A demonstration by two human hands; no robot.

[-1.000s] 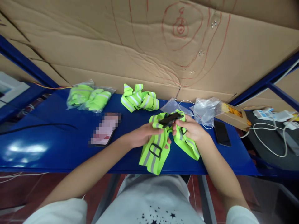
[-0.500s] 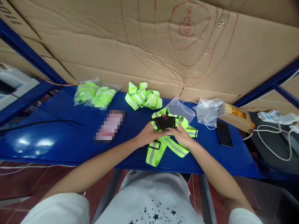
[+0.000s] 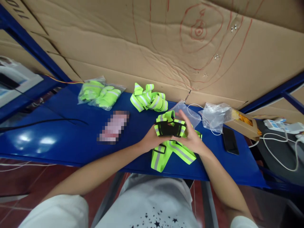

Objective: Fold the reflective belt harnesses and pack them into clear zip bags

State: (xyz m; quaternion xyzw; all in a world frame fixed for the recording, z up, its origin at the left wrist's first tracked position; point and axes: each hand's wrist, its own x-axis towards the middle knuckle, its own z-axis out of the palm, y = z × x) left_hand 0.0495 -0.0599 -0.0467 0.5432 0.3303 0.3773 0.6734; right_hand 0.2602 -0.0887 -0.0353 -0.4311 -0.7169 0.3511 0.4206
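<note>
A neon-yellow reflective belt (image 3: 159,160) with grey stripes is bunched at the table's front, its loose straps trailing over the blue surface. Its wide black buckle (image 3: 171,129) is raised between my hands. My left hand (image 3: 152,139) is closed around the buckle's left end, thumb along the lower edge. At the other end, my right hand (image 3: 193,139) has its fingers stretched up and apart, with the thumb close to the buckle's lower right corner; whether it touches is unclear. A black strap slider (image 3: 160,149) shows below the left hand.
Behind lies another loose reflective belt (image 3: 149,98). Bagged belts (image 3: 101,93) sit at the back left, near a pixelated flat object (image 3: 114,127). To the right are clear plastic bags (image 3: 215,115), a black phone (image 3: 230,141) and a cardboard box (image 3: 247,125). A cardboard panel (image 3: 106,41) stands behind.
My right hand has loosened from the buckle, its fingers now spread upward. My left hand keeps its hold. The whole view has shifted slightly.
</note>
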